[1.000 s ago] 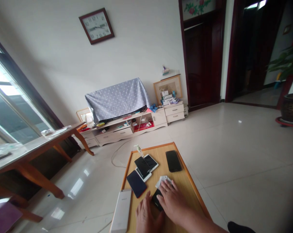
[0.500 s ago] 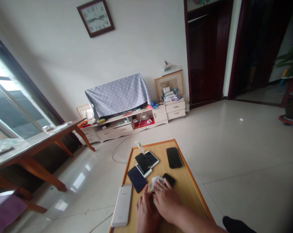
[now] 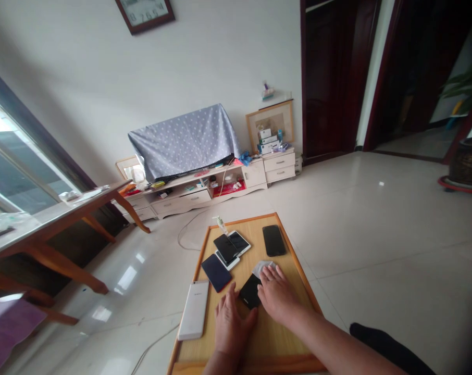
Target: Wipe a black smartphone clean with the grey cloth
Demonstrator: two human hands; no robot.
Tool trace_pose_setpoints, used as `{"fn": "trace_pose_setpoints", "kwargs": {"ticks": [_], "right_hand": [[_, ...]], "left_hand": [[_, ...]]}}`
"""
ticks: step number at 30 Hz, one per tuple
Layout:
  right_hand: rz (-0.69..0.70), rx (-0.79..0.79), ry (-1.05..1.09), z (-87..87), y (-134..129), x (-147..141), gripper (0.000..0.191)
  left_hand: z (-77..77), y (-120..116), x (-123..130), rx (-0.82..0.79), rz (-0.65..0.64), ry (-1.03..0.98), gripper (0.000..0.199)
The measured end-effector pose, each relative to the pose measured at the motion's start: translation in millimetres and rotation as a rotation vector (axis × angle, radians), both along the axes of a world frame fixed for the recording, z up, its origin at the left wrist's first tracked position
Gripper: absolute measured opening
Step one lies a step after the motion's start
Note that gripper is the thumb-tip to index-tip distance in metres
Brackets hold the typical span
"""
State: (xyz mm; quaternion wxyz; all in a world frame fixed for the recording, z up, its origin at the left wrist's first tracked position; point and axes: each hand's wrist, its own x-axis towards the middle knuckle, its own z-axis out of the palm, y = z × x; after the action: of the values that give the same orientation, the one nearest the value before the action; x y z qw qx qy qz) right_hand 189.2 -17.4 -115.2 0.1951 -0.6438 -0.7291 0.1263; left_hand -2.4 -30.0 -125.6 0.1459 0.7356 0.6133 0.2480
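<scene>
Helper: What do you see in front of you?

Operator: I look down on a low wooden tabletop (image 3: pixel 267 338) with an orange edge. It stands on the tile floor (image 3: pixel 376 271).

Helper: How is the grip of each hand?

Operator: Both grips are wide, and neither is closed around anything. My left hand (image 3: pixel 232 325) lies flat with spread fingers and holds nothing. My right hand (image 3: pixel 277 294) is palm down, and its fingers rest on a white cloth (image 3: pixel 262 268).

Helper: What lies between your hands?

Operator: A small black phone (image 3: pixel 249 290) lies flat there, near my left thumb. It is just below the cloth and close against my right hand. I cannot tell if my right hand really touches it.

Helper: And the other things on the tabletop?

Operator: Just left of my left hand is a long white phone (image 3: pixel 193 310) with small lettering on its back. Farther up I see a dark blue phone (image 3: pixel 215 272) and a black phone (image 3: pixel 225 248) lying across white phones. Another black phone (image 3: pixel 274 240) lies alone on the right side. A small pump bottle (image 3: pixel 220 224) stands at the far edge.
</scene>
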Motion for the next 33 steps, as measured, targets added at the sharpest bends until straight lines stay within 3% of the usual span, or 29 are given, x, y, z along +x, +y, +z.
{"fn": "trace_pose_setpoints", "kwargs": {"ticks": [5, 8, 12, 21, 28, 31, 33], "right_hand": [[0.15, -0.012, -0.024, 5.9, -27, -7, 0.056], [0.206, -0.022, 0.076, 11.0, -33, -12, 0.045], [0.154, 0.002, 0.196, 19.4, -25, -13, 0.031], [-0.114, 0.03, 0.309, 24.3, 13, 10, 0.039], [0.051, -0.058, 0.269, 16.5, -7, 1, 0.021], [0.05, -0.077, 0.295, 14.2, -10, -5, 0.006], [0.022, -0.079, 0.351, 15.7, -6, -6, 0.01]], "left_hand": [[-4.0, 3, -2, -0.033, -0.008, 0.011, 0.085], [-5.8, 4, -2, -0.011, -0.017, 0.013, 0.085], [-6.4, 5, -3, -0.01, -0.017, 0.027, 0.083], [-5.8, 5, -3, 0.003, -0.023, 0.034, 0.082], [-10.5, 6, -6, 0.029, -0.029, 0.034, 0.08], [-12.6, 7, -8, 0.038, -0.025, 0.036, 0.08], [-13.2, 7, -9, 0.045, -0.026, 0.037, 0.079]]}}
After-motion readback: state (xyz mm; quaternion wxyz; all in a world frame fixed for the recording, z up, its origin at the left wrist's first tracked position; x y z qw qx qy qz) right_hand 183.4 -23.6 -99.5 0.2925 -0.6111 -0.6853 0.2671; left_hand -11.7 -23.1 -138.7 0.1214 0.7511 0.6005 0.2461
